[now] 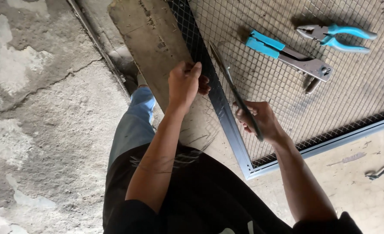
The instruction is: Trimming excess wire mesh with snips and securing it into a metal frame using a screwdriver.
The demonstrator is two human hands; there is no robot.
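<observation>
Rough concrete floor [36, 130] w/ cracks, wooden board [146, 39] lying on it. Metal frame [226, 121] w/ wire mesh [287, 86] sits across board, its corner near the person. Left hand [184, 84] pinches frame's dark edge strip, fingers closed on it. Right hand [261, 121] wrapped tight round handle of long thin tool [233, 89], blade pointing far along frame edge. On mesh, far right: blue-handled rivet gun [287, 54] & blue pliers [337, 37], well apart from hands.
</observation>
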